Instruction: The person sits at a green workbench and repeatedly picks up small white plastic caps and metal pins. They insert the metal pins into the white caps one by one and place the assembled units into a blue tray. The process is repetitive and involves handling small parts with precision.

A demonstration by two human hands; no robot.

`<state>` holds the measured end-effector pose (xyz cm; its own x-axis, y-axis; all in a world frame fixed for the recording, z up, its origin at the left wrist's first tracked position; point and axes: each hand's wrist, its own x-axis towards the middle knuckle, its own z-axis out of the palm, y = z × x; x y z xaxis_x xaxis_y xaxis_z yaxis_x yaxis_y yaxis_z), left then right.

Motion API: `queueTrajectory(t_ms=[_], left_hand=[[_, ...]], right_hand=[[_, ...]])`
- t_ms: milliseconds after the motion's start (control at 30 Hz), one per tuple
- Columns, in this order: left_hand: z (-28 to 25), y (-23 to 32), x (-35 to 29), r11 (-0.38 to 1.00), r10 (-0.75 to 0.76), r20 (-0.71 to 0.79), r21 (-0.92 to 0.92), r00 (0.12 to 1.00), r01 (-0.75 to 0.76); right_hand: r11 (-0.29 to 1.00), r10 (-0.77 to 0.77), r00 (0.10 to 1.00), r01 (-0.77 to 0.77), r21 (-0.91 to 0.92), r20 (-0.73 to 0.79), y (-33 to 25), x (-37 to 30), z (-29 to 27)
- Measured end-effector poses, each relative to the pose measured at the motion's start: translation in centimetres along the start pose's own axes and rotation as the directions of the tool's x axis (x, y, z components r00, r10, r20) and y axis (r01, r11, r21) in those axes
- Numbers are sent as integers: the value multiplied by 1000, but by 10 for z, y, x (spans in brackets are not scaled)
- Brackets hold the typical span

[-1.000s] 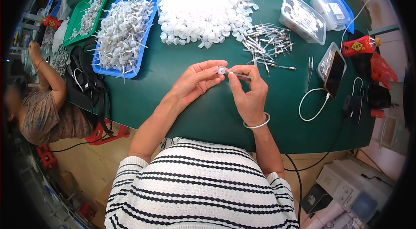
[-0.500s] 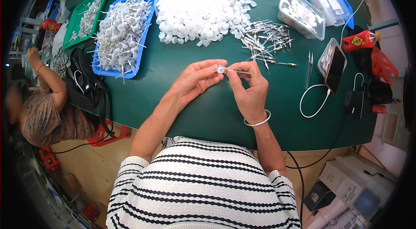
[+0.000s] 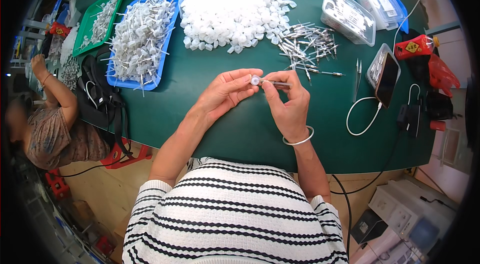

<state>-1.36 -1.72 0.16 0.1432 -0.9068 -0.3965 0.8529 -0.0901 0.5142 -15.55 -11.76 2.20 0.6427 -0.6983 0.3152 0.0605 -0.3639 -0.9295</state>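
Cap (image 3: 255,80) and rod (image 3: 277,83) stay paired above the bench (image 3: 240,134), and very little has changed over the last second. Both hands keep the same pose; the rod only seems to lie a touch more level, while the view has slid slightly. For the work in hand, that reads as a steady, careful hold: neither piece has been let go or set down.

The small white cap sits at the fingertips of the left hand (image 3: 227,91), pinched between thumb and forefinger, its round face turned up toward the camera. The other fingers of that hand are loosely curled below it. Just to its right, the right hand (image 3: 291,101) pinches the slim rod between thumb and forefinger, with its near end pointing at the cap and its far end showing past the fingers. Whether the tip is inside the cap or only beside it, I cannot tell at this size.

Beyond the hands lie the heap of white caps (image 3: 225,26) and, to its right, loose metal rods (image 3: 315,46). A blue tray (image 3: 172,21) of capped pieces stands to the left, and tweezers (image 3: 357,80) rest well to the right.
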Motion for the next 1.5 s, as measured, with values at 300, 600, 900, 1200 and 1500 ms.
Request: queueTrajectory(t_ms=[300,600,900,1200,1500], left_hand=[[4,1,-3,983,72,-29,170,997,-66],[5,3,-3,973,72,-40,224,997,-61],[5,2,-2,959,85,-40,276,996,-71],[1,2,-2,952,100,-28,292,995,-87],[2,1,-2,977,65,-71,207,995,-49]], right_hand=[[995,-51,997,56,-86,55,-2,4,-5],[986,-63,989,83,-143,134,-8,8,-11],[965,-120,974,160,-208,194,-10,9,-14],[951,-146,964,198,-237,221,-10,10,-15],[960,-138,975,175,-220,173,-5,7,-11]])
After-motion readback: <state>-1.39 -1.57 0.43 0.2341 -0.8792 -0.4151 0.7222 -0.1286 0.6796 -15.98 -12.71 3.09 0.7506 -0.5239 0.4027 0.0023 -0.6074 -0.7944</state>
